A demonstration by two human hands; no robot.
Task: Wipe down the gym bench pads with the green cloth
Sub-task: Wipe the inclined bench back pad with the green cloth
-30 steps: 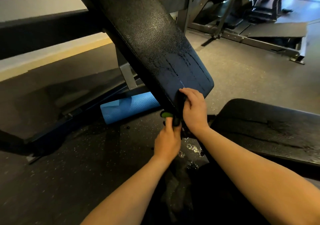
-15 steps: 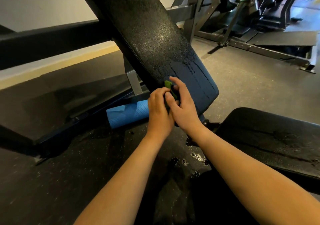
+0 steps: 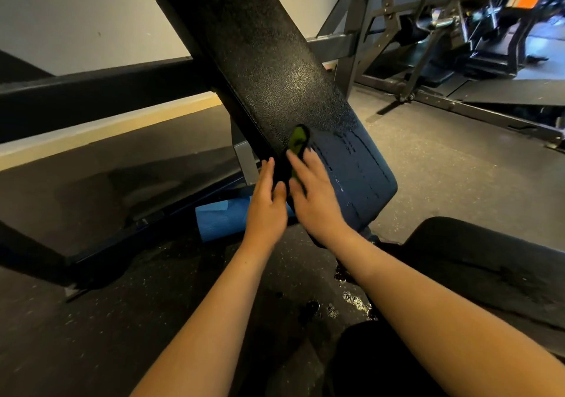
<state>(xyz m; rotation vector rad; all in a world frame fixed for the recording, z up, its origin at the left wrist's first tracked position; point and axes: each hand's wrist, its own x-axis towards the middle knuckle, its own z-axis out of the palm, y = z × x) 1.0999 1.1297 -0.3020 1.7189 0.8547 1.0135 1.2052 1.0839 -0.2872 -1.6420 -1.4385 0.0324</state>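
Observation:
The black inclined back pad (image 3: pixel 269 69) slants down from the top centre to a wet lower end. The green cloth (image 3: pixel 297 141) lies against the pad's left edge, partly hidden under my fingers. My right hand (image 3: pixel 318 201) presses the cloth flat on the pad face with straight fingers. My left hand (image 3: pixel 267 201) lies alongside the pad's left side, fingers straight and pointing up, thumb near the cloth. The black seat pad (image 3: pixel 489 262) sits at the lower right.
A blue foam roller (image 3: pixel 220 221) lies on the floor under the back pad. Water puddles (image 3: pixel 351 300) shine on the dark rubber floor between my arms. The bench's black frame (image 3: pixel 91 97) crosses the left. Other gym machines (image 3: pixel 458 39) stand at the back right.
Both hands have slid up the back pad's left edge with the green cloth. The fingers have straightened from a curled grip to lying flat.

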